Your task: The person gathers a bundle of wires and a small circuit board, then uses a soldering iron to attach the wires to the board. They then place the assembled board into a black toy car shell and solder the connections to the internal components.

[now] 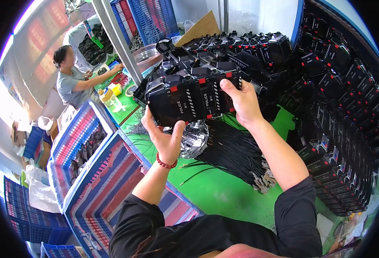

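Raised over the green table are black plastic toy vehicle bodies (194, 101), at least two side by side, with white slanted stripes and small red parts. My left hand (163, 137) grips their lower left end, thumb in front and fingers partly hidden behind. At the right end my right hand (243, 103) is closed on them, its thumb pressed on the front face. Beneath them lies a bundle of thin black wires (232, 146) with pale connectors at one end. Beside the wires sits a shiny silvery wrapped bundle (191, 139), partly covered by my left hand and the bodies.
Rows of similar black bodies (335, 129) are stacked high on the right, with more piled at the back. A striped lined crate (108, 189) stands at the left by the green table (224, 202). Beyond a metal post (118, 41), another person (71, 81) sits working.
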The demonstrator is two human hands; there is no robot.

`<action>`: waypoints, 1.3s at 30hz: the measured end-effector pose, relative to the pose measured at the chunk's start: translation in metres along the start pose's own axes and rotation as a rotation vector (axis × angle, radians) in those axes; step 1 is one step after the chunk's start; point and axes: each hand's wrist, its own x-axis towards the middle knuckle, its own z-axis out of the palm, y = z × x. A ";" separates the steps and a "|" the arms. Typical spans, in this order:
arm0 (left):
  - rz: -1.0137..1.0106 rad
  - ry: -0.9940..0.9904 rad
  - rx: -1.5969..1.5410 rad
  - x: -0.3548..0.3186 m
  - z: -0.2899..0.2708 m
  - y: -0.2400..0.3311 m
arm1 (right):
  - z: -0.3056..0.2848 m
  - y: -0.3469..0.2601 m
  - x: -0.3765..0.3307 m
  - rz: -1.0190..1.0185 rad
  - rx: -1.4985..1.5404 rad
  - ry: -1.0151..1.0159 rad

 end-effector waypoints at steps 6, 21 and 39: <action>0.094 0.116 -0.313 0.042 0.059 0.007 | -0.008 -0.062 0.038 -0.263 -0.219 -0.121; -0.128 -0.206 0.316 0.143 0.255 -0.083 | -0.155 -0.031 0.157 -0.415 -0.667 0.186; -0.108 -0.303 0.124 0.108 0.124 -0.147 | -0.154 0.003 0.122 -0.390 -1.498 0.374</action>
